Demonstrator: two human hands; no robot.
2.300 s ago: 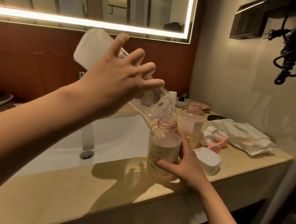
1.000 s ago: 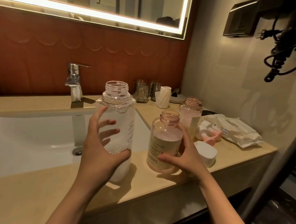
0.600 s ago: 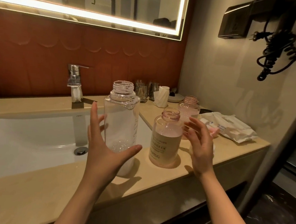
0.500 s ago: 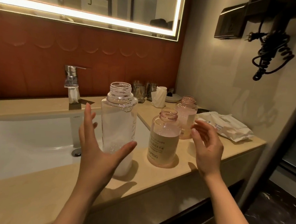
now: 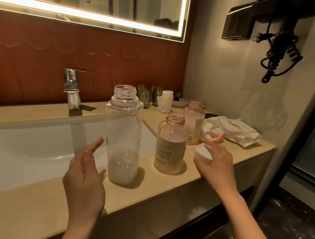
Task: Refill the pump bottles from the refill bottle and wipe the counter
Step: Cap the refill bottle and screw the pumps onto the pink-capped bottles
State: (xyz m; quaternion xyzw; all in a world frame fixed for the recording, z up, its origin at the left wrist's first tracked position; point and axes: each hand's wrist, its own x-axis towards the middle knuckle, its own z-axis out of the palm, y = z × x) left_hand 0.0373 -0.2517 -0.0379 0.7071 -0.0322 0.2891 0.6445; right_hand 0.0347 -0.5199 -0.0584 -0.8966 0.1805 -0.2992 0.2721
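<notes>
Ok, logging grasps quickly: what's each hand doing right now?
Left hand: open, holding nothing.
Right hand: gripping the white cap.

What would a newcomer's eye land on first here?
The tall clear refill bottle stands uncapped on the counter at the sink's edge, with the left hand open just beside it. Right of it stand the near pump bottle and the far pump bottle, both pink and open-topped. The right hand grips a white cap beside the near one.
</notes>
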